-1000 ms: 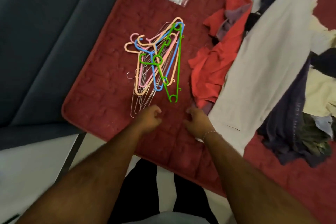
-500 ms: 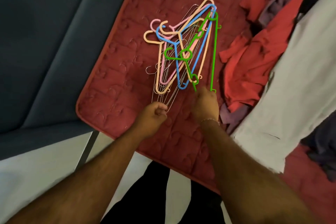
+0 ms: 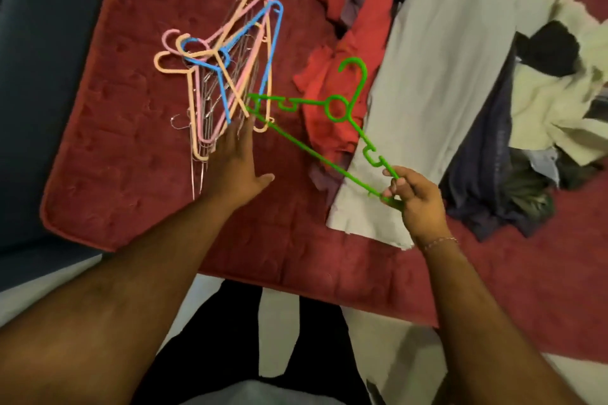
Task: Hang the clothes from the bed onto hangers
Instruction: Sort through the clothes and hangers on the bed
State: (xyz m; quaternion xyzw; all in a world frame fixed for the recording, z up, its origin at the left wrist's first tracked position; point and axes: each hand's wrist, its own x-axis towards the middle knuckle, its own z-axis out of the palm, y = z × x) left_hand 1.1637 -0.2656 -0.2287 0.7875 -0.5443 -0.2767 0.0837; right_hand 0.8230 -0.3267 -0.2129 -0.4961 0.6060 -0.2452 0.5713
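Observation:
My right hand (image 3: pixel 415 197) pinches one end of a green plastic hanger (image 3: pixel 336 107), lifted off the pile and stretched to the right over the clothes. The hanger's far corner still touches the heap of peach, pink, blue and wire hangers (image 3: pixel 227 76) on the red bed cover. My left hand (image 3: pixel 235 161) lies flat with straight fingers on the near end of that heap, pressing it down. To the right lie a red garment (image 3: pixel 332 82), a long pale grey garment (image 3: pixel 437 76) and a dark purple one (image 3: pixel 483 174).
The red quilted bed cover (image 3: pixel 138 154) ends at a rounded corner at lower left. A dark blue headboard or sofa (image 3: pixel 49 76) runs along the left. More cream and black clothes (image 3: pixel 559 82) are piled at the right. Pale floor lies below, with my legs at the bed's edge.
My right hand has pulled the green hanger out of the pile and swung it to the right. My left hand has opened flat and moved onto the remaining hangers.

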